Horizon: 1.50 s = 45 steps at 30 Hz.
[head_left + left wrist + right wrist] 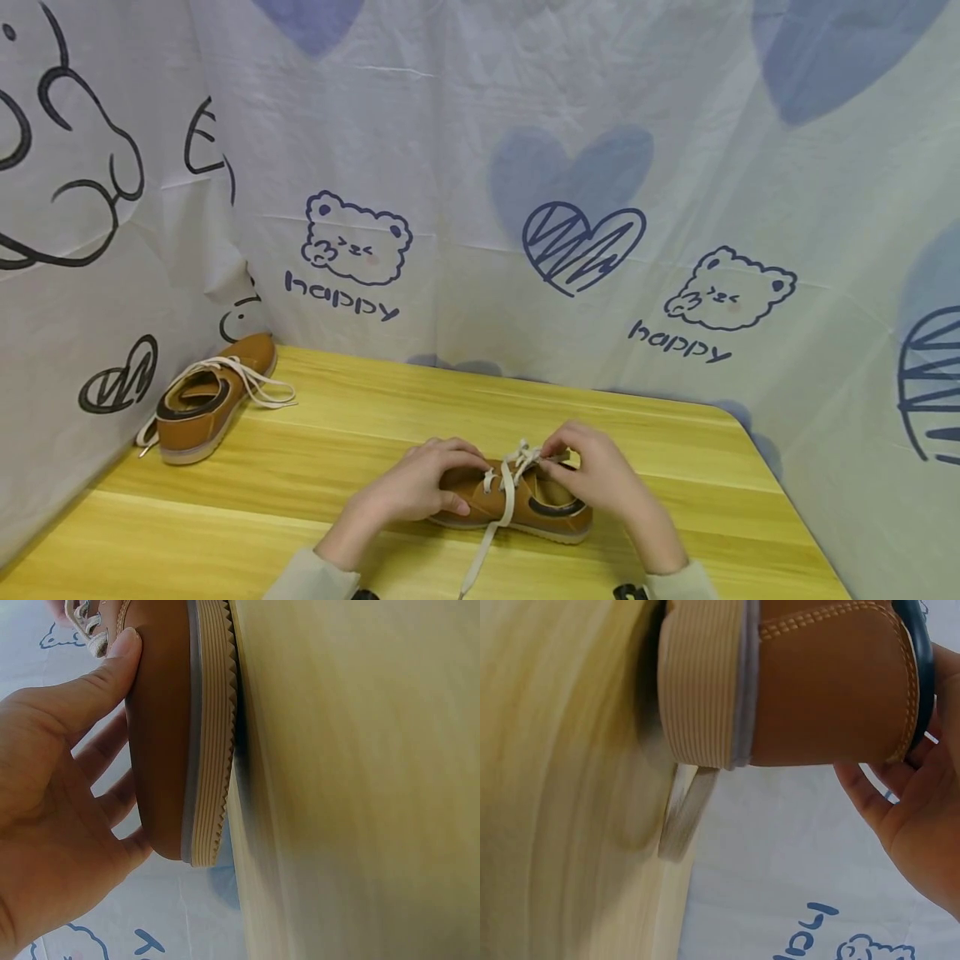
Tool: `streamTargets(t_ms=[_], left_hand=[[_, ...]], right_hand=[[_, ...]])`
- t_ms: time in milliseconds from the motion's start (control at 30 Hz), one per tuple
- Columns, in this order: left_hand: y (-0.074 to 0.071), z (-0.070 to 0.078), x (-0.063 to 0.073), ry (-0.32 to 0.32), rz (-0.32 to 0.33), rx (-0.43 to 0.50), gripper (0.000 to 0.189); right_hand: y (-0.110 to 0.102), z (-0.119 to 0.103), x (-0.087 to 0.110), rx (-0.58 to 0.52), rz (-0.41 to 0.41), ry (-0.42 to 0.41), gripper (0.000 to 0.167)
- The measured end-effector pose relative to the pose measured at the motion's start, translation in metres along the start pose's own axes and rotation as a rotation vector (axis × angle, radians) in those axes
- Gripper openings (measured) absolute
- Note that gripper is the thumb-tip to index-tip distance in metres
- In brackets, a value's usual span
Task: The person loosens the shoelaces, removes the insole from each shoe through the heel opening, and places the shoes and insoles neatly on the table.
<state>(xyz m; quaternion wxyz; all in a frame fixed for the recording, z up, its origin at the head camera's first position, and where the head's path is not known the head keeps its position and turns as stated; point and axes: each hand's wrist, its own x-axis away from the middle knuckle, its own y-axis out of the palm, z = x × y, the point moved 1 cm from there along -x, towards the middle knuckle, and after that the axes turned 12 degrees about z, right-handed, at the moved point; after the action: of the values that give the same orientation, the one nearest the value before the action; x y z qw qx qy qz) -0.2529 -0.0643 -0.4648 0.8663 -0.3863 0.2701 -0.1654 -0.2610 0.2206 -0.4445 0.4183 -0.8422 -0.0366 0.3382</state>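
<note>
A brown shoe [555, 525] with white laces lies on its sole, toe to the left and heel to the right. My left hand [427, 479] grips its toe part. In the left wrist view the thumb [112, 667] presses the brown side while the other fingers go behind the shoe. Over the shoe's opening, my right hand [592, 471] pinches the white shoelace [525, 454] near the top eyelets. A loose lace end hangs over the near side onto the table. The right wrist view shows the heel [825, 690], with the right fingertips mostly hidden past the dark collar.
A second brown shoe [187, 433] stands at the table's left edge, its white laces loose. The yellow wood-grain table [337, 400] meets a pale printed curtain [465, 317] at the back and sides.
</note>
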Motion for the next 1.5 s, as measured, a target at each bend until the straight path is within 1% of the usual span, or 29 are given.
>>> streamTargets(t_ms=[167, 367, 633, 933, 1033, 1200, 1267, 1367, 1500], left_hand=[[0.0, 0.0, 0.0, 0.0, 0.0, 0.001, 0.053], [0.0, 0.0, 0.0, -0.004, 0.0, 0.004, 0.053], [0.0, 0.001, 0.001, -0.016, -0.008, 0.008, 0.054], [0.001, -0.001, 0.001, -0.009, -0.001, 0.009, 0.055], [0.001, -0.001, 0.001, -0.006, 0.002, 0.009, 0.055], [0.001, 0.0, 0.001, -0.003, 0.004, 0.004, 0.055], [0.001, 0.0, 0.001, -0.002, 0.004, 0.004, 0.055], [0.001, 0.0, 0.001, -0.003, 0.004, 0.007, 0.055], [0.001, 0.0, 0.001, -0.003, 0.003, 0.01, 0.055]], right_hand=[[0.003, -0.002, 0.001, 0.011, -0.012, 0.038, 0.014], [0.0, -0.002, 0.001, 0.035, -0.005, 0.049, 0.015], [-0.013, 0.008, 0.002, 0.122, 0.05, 0.101, 0.016], [-0.027, 0.022, 0.005, 0.142, 0.08, 0.156, 0.012], [-0.03, 0.026, 0.006, 0.149, 0.056, 0.165, 0.014], [-0.031, 0.031, 0.006, 0.156, -0.037, 0.178, 0.016], [-0.031, 0.031, 0.006, 0.151, -0.056, 0.185, 0.015], [-0.031, 0.032, 0.006, 0.141, -0.056, 0.194, 0.01], [-0.03, 0.03, 0.006, 0.117, -0.01, 0.185, 0.012]])
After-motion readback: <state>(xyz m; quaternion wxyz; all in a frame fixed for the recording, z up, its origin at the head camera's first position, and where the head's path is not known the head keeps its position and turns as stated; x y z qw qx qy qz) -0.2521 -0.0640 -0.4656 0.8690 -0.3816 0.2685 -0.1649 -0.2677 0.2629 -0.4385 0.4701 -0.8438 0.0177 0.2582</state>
